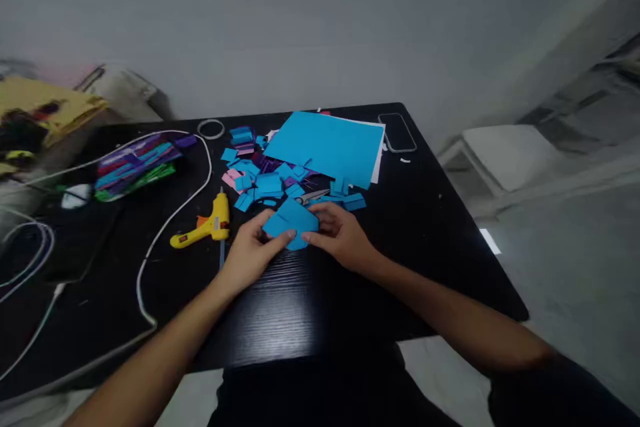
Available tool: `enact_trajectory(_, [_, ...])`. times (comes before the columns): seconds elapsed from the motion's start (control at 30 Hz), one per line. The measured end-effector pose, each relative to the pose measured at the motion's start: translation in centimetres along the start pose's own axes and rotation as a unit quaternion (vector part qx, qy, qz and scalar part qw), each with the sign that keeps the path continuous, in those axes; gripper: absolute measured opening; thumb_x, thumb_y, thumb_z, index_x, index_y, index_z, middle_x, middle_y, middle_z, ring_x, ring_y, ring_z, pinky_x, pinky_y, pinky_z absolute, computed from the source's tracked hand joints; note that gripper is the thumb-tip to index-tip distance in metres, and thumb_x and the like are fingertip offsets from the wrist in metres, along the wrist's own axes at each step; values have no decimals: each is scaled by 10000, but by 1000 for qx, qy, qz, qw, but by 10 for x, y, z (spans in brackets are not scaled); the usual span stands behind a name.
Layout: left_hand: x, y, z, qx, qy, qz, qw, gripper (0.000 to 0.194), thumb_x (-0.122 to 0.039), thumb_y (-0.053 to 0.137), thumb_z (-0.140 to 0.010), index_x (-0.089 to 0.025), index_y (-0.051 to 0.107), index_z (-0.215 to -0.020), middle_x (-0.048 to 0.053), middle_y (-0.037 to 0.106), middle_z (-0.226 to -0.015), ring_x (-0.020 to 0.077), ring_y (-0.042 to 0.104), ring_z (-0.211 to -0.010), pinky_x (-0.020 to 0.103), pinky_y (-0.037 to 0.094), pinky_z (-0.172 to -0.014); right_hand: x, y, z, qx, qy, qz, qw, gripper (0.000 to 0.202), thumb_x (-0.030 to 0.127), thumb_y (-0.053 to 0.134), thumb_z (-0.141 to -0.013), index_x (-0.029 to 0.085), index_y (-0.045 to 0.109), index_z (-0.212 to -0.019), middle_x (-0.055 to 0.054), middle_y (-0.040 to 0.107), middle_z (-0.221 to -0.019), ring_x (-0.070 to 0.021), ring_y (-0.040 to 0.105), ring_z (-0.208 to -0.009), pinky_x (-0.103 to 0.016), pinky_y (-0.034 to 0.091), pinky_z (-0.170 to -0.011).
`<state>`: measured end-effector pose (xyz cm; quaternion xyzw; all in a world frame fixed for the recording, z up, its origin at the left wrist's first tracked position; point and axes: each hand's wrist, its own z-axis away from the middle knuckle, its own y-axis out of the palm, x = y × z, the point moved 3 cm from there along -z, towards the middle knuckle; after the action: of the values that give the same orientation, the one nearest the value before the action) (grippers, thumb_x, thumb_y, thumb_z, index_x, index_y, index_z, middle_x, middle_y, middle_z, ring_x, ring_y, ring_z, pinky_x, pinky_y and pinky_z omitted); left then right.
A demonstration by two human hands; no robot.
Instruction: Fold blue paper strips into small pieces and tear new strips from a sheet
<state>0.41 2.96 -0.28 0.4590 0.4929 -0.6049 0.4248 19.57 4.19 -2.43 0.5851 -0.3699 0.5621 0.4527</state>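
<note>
The fingers (283,240) of both my hands are gripping 1 folded blue paper (296,219), the left hand (249,248) at its left edge and the right hand (345,237) at its right. On my feed it sits over the middle of the black surface (400,260). Left of it lies a yellow glue gun (219,217). Just beyond, I see scissors (315,197) among small blue pieces (269,185). Farther back, a large blue sheet (325,143) partly covers white paper (376,177), near the grey wall (300,33).
</note>
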Motion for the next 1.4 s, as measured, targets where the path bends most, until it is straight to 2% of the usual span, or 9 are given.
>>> enact_trajectory(0.13, [-3, 2, -1, 8, 9, 52, 999, 289, -387, 802, -826, -185, 622, -928, -24, 649, -787, 135, 607, -701, 253, 506, -677, 9, -6, -1, -41, 1, -10, 999, 374, 319, 853, -755, 231, 618, -1033, 39, 643, -769, -162, 680, -735, -330, 585, -728])
enact_trajectory(0.3, [-4, 0, -3, -56, 78, 136, 986, 433, -269, 839, -790, -250, 508, -1069, -54, 652, -812, 109, 629, -693, 208, 518, -641, 12, -7, -1, -37, -2, -10, 999, 338, 316, 852, -768, 244, 664, -1039, 15, 707, -805, -175, 704, -743, -353, 616, -727])
enact_trajectory(0.47, [-4, -1, -4, -47, 89, 121, 988, 405, -256, 816, -820, -239, 556, -1130, -35, 652, -798, 107, 625, -689, 196, 516, -619, 14, -8, 0, -42, -23, 5, 999, 304, 306, 829, -806, 256, 711, -1081, 9, 731, -821, -176, 716, -737, -353, 624, -704])
enact_trajectory(0.63, [-5, -2, -2, -49, 94, 101, 989, 388, -253, 805, -833, -227, 614, -1170, -22, 662, -821, 118, 641, -712, 216, 537, -645, 16, -9, 1, -54, -40, 6, 998, 282, 305, 831, -810, 251, 740, -1071, -5, 751, -868, -184, 735, -811, -376, 634, -787])
enact_trajectory(0.8, [-8, -1, -1, -36, 106, 76, 991, 347, -247, 799, -837, -242, 646, -1149, -7, 698, -893, 127, 660, -726, 221, 526, -618, 16, -9, 1, -73, -42, 18, 996, 221, 307, 847, -781, 235, 707, -936, 24, 688, -767, -145, 664, -693, -312, 590, -673])
enact_trajectory(0.9, [-12, -1, 0, -35, 121, 41, 991, 261, -237, 797, -834, -230, 684, -1070, -23, 676, -797, 112, 606, -626, 207, 458, -533, 17, -8, 0, -58, -31, 10, 998, 192, 306, 826, -790, 229, 683, -891, 30, 663, -742, -134, 636, -667, -278, 552, -615])
enact_trajectory(1.03, [-14, -2, 1, -40, 110, -2, 993, 140, -267, 791, -837, -209, 724, -945, -29, 642, -732, 92, 515, -546, 209, 388, -486, 19, -6, 0, -31, -18, -8, 999, 157, 287, 801, -802, 220, 668, -851, 34, 644, -728, -121, 616, -649, -256, 525, -597])
enact_trajectory(1.2, [-12, -3, 1, -38, 103, -41, 993, 145, -310, 784, -845, -217, 792, -955, -6, 693, -788, 85, 459, -536, 223, 362, -492, 21, -5, 0, -21, -17, -13, 1000, 132, 277, 801, -801, 226, 682, -826, 37, 647, -731, -117, 594, -638, -259, 520, -596])
enact_trajectory(1.4, [-10, -5, 0, -3, 56, 6, 998, 191, -326, 753, -868, -228, 820, -1019, 9, 737, -764, 135, 621, -543, 256, 492, -533, 23, -7, 0, -4, -28, -11, 1000, 49, 283, 776, -835, 245, 781, -866, 10, 711, -796, -143, 636, -705, -307, 564, -685])
